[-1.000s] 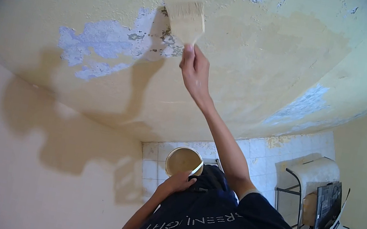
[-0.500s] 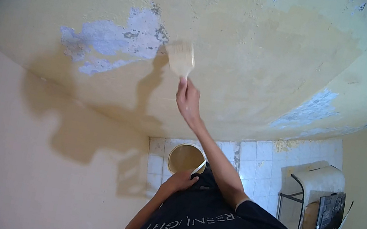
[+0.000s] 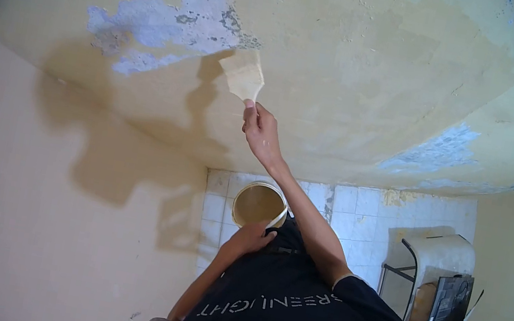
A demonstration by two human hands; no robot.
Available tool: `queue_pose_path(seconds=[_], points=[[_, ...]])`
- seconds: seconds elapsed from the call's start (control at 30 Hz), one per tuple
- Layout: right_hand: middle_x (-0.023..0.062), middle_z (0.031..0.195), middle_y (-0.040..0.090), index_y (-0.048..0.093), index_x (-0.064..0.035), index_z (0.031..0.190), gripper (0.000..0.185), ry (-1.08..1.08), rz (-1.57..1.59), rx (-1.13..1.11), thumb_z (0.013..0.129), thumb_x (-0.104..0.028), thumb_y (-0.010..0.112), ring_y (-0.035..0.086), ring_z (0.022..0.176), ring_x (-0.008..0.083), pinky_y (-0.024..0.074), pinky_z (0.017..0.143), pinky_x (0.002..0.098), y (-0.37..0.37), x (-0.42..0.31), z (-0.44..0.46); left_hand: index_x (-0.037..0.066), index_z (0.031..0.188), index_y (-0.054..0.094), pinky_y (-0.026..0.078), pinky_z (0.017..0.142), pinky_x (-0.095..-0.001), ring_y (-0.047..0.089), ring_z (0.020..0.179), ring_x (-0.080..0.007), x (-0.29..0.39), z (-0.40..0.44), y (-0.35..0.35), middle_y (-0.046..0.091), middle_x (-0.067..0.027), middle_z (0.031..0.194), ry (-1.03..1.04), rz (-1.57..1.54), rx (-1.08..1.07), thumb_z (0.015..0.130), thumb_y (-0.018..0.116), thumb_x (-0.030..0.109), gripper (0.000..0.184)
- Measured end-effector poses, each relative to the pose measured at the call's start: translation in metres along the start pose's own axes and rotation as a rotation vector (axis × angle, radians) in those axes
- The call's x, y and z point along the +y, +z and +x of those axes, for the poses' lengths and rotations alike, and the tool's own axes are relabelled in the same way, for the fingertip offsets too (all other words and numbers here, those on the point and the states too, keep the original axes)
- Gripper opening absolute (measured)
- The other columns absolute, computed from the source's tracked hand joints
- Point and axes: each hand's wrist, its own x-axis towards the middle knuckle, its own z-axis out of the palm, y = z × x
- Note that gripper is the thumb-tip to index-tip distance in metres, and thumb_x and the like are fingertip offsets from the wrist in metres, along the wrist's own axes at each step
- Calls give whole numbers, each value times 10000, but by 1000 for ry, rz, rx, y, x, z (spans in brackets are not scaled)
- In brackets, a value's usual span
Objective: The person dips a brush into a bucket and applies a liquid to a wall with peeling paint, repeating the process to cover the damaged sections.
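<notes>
One brush (image 3: 243, 73), gripped in the right hand (image 3: 262, 137), ran lengthwise to eleven o'clock — peeled patch (image 3: 199, 18) at ten, left hand (image 3: 248, 237) holding the bucket (image 3: 239, 194) at six.

The brush (image 3: 243, 75) is located in the right hand (image 3: 261, 135), at the front wall (image 3: 352, 88). The bucket (image 3: 258, 205) is positioned below the brush, in the left hand (image 3: 250, 236). The side wall (image 3: 87, 227) stands to the left. On the tiled floor (image 3: 358, 213), right side, stands legged furniture (image 3: 447, 252); a flat panel (image 3: 449, 308) adjoins its near side.
</notes>
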Motion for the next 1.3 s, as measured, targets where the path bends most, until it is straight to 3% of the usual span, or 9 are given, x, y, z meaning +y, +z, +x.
queue_pose_path(seconds=[0.13, 0.23, 0.4, 0.5, 0.63, 0.7, 0.8, 0.87, 1.3], points=[[28, 573, 450, 546, 3, 799, 466, 180, 88, -241, 1035, -365, 383, 425, 527, 113, 380, 514, 302, -32, -2, -29, 25, 1152, 606, 486, 704, -414, 638, 778, -356, -2, -2, -22, 652, -225, 849, 158, 4, 195, 937, 559, 317, 366], [56, 572, 472, 576, 18, 818, 464, 200, -47, -322, 1035, -345, 386, 456, 545, 144, 405, 542, 325, -65, 7, -52, 26, 1076, 643, 496, 707, -426, 648, 836, -377, 30, -19, -60, 659, -230, 902, 62, -58, 280, 943, 551, 334, 348], [8, 606, 455, 592, 12, 879, 321, 111, -244, -457, 1012, -262, 490, 414, 581, 85, 361, 531, 272, -122, 5, -72, 36, 1038, 665, 501, 683, -465, 639, 748, -398, 82, -40, -81, 657, -217, 791, 44, 9, 267, 928, 556, 315, 319], [32, 637, 550, 652, 22, 958, 219, 160, -446, -706, 959, -180, 568, 458, 628, 76, 402, 564, 297, -153, -29, -76, 65, 1085, 664, 499, 671, -438, 650, 768, -375, 79, -46, -63, 667, -207, 834, 51, 18, 202, 946, 539, 371, 358], [157, 725, 650, 673, 2, 968, 238, 145, -805, -880, 936, -221, 595, 624, 674, 261, 477, 642, 381, -151, -39, -92, 36, 1171, 605, 496, 684, -432, 630, 750, -362, 66, -50, -34, 649, -187, 809, 63, 47, 143, 947, 528, 388, 424], [223, 752, 654, 680, 0, 819, 228, 4, -1023, -930, 855, -224, 656, 666, 785, 373, 518, 680, 445, -139, -19, -101, 20, 1213, 571, 498, 710, -431, 621, 755, -358, 59, -53, -17, 643, -183, 820, 99, 36, 110, 948, 524, 393, 461], [186, 746, 674, 675, -17, 770, 162, -216, -1212, -1099, 776, -178, 692, 681, 771, 350, 546, 678, 431, -117, 20, -118, -13, 1278, 494, 485, 800, -448, 601, 804, -362, 55, -52, -3, 631, -172, 856, 173, 111, 143, 947, 524, 394, 526], [168, 749, 684, 688, -28, 766, 140, -303, -1219, -1170, 743, -165, 700, 688, 761, 332, 553, 667, 417, -97, 31, -123, -84, 1243, 493, 411, 982, -460, 566, 1059, -414, 59, -47, -7, 614, -273, 1092, 124, 61, 50, 954, 487, 417, 578], [111, 767, 709, 732, -89, 730, 94, -527, -1390, -1348, 726, -166, 678, 711, 735, 259, 558, 602, 370, -50, 122, -134, -65, 1312, 437, 399, 1007, -454, 556, 1122, -384, 59, -44, 6, 583, -276, 1185, 86, 145, 46, 968, 462, 421, 596]])
